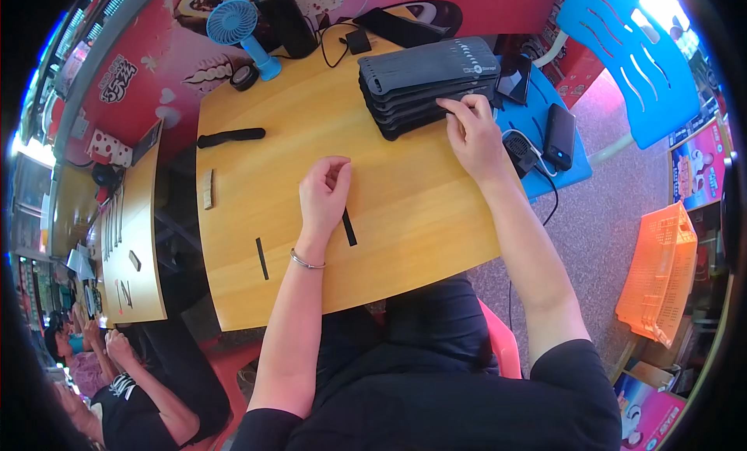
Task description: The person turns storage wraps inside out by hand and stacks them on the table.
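A stack of flat dark cases (428,66), each with a slot near one end, lies at the far right of the table. My right hand (475,136) is at the stack's near side, its fingers bent and the fingertips pinched at the edge of a case. Over the middle of the table is my left hand (321,198), with its fingers curled in; whatever they may hold is hidden. A thin black strip (349,228) lies just right of my left wrist. Another black strip (261,259) rests to the left of that forearm.
At the back stand a blue handheld fan (233,24) and a black bottle (285,19). A black strap (231,137) lies at the left. A blue chair (630,50) and a power bank (559,136) are on the right. An orange basket (657,272) and seated people (148,404) flank me.
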A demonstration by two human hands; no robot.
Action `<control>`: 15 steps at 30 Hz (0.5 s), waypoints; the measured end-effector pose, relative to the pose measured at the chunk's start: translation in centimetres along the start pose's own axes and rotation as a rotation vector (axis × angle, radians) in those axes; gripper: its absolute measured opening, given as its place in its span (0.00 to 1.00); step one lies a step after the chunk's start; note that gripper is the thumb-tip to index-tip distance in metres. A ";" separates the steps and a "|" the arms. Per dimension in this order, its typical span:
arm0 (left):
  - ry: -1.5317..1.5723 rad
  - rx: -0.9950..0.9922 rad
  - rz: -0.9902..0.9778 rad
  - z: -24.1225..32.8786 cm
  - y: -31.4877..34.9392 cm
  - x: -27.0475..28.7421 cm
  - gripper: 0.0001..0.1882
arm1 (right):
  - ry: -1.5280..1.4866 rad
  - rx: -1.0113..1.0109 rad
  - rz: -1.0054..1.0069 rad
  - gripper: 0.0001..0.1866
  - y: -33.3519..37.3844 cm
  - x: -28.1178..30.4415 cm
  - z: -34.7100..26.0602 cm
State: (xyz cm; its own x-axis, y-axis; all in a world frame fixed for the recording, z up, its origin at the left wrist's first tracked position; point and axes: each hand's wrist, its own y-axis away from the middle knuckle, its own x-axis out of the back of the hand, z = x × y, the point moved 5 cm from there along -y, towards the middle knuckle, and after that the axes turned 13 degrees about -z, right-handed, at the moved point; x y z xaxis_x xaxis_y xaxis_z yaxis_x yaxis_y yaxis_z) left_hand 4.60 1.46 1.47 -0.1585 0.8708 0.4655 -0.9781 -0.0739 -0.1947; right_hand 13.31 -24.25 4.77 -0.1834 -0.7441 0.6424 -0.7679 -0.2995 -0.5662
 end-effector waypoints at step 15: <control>0.006 0.009 0.001 -0.1 0.0 -0.1 0.05 | 0.025 0.017 -0.009 0.16 0.0 -0.1 0.2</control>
State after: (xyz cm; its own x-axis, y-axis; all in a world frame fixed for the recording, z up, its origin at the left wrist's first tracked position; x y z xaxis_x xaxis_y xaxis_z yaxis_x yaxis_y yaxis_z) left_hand 4.64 1.39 1.33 -0.1583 0.8735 0.4604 -0.9791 -0.0788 -0.1873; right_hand 13.39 -24.26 4.59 -0.1915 -0.7263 0.6602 -0.7594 -0.3165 -0.5685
